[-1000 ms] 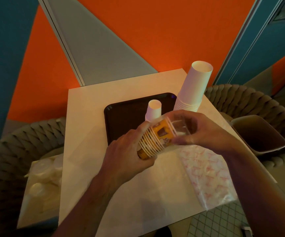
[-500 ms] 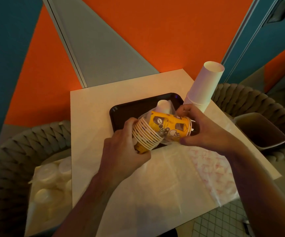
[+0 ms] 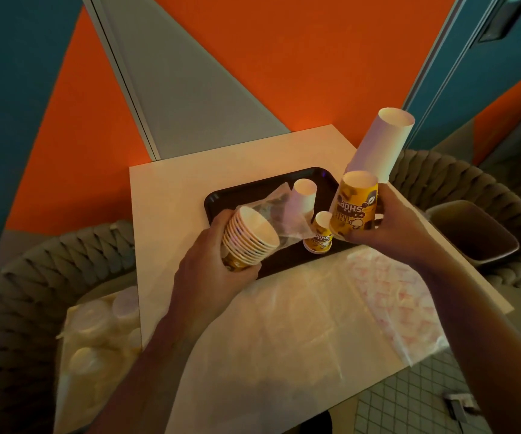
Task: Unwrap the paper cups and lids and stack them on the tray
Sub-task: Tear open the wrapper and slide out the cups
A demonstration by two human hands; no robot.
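Yellow printed paper cups, nested stack (image 3: 250, 242), tilted, rims toward frame right, gripped by the left hand (image 3: 212, 261) at centre left, fingers curled round the stack's base; clear plastic wrap (image 3: 279, 211) hangs off the stack's mouth over the dark tray (image 3: 221, 198); right hand (image 3: 387, 227) at centre right, fingers curled round a separate yellow cup (image 3: 354, 205), held upside down above the tray's right edge; small yellow cup (image 3: 319, 234) stands inverted on the tray, between the hands; small white cup (image 3: 303, 195) inverted on the tray behind it; tall white cup stack (image 3: 381, 142) inverted at the tray's far right; flat wrapper sheet (image 3: 315, 314) lies on the worktop (image 3: 165, 214), lower centre; bagged lids (image 3: 96, 333) at lower left.
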